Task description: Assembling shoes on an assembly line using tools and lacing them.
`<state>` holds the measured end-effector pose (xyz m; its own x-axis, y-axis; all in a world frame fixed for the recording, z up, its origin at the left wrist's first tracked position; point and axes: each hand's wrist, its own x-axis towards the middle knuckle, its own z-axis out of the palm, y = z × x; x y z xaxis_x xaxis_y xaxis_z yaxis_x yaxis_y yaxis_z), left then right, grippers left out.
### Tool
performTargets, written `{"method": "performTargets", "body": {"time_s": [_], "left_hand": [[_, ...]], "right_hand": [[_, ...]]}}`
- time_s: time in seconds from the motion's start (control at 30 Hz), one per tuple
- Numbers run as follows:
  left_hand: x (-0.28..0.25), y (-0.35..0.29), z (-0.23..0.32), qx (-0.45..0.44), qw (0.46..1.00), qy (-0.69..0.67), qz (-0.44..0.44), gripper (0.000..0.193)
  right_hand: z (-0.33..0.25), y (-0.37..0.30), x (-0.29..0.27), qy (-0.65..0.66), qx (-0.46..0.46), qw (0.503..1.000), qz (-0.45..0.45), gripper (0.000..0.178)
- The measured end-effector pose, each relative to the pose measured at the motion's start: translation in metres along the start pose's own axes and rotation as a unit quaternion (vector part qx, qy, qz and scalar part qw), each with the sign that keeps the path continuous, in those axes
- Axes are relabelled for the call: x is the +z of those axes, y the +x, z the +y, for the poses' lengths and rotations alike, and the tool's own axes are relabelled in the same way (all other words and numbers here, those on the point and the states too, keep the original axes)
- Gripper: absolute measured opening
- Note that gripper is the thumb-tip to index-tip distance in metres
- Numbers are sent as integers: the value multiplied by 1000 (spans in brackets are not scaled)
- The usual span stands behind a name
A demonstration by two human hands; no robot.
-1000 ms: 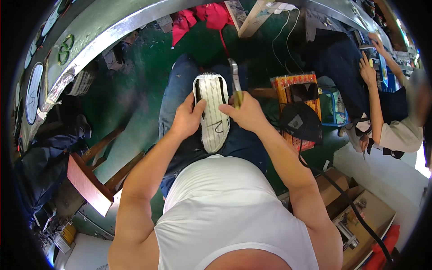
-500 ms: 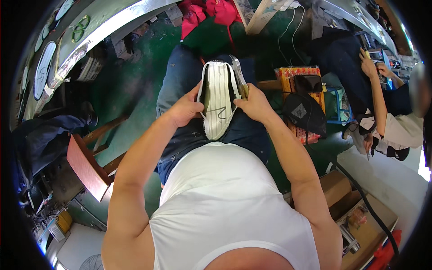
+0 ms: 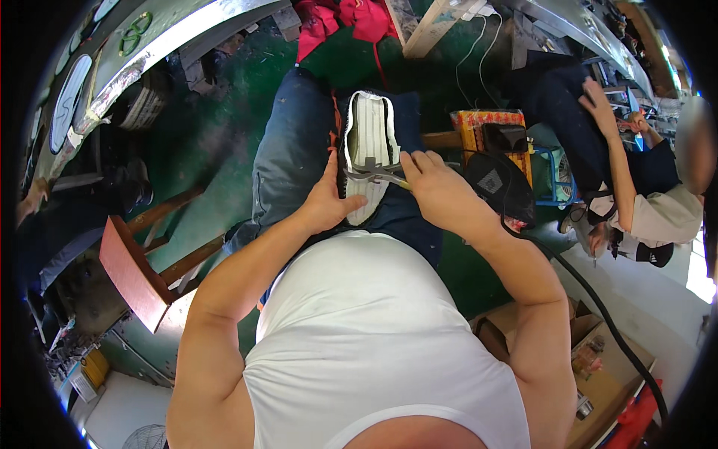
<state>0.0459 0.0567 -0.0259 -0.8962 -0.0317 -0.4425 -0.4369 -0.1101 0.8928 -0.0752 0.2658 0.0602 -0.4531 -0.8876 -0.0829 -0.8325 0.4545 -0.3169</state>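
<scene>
A shoe upper [image 3: 366, 127] rests sole up on my lap, toe pointing away. A white striped insole board lies inside its turned-in edge. My left hand [image 3: 329, 200] grips the shoe's left side near the heel, thumb pressed on the insole and fingers along the outer wall. Lasting pliers [image 3: 375, 171] are gripped in my right hand [image 3: 434, 183]. Their metal jaws lie across the middle of the shoe, at the left edge of the upper; whether they pinch the material is too small to tell.
A wooden stool [image 3: 138, 273] stands to my left. On the right, a black cap [image 3: 499, 187] and a dark phone [image 3: 505, 137] lie on an orange-red padded seat. A co-worker sits beyond at right. Metal-edged benches curve along the far left and far right. A black hose [image 3: 598, 307] runs at right.
The pliers have swung from beside the shoe's right edge to across its middle. My right hand has turned inward with them. My left hand has shifted toward the heel, its thumb now on the insole.
</scene>
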Motion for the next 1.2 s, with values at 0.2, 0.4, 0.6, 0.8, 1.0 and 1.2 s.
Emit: {"method": "performTargets", "body": {"time_s": [0.2,0.4,0.6,0.8,1.0,1.2], "left_hand": [[1,-8,9,-47,986,156,-16,95],[25,18,39,-214,890,-331,230,63],[24,49,-14,-22,947,-41,318,55],[24,41,-14,42,945,156,286,55],[24,42,-14,41,946,138,289,54],[20,43,-11,108,948,175,244,51]], "right_hand": [[-24,54,-63,-57,42,910,-408,36],[3,26,1,127,70,955,-259,25],[-21,2,31,208,140,960,-123,23],[-6,6,-9,160,138,953,-216,34],[17,-4,-17,210,109,956,-174,51],[36,20,8,60,39,997,-13,52]]}}
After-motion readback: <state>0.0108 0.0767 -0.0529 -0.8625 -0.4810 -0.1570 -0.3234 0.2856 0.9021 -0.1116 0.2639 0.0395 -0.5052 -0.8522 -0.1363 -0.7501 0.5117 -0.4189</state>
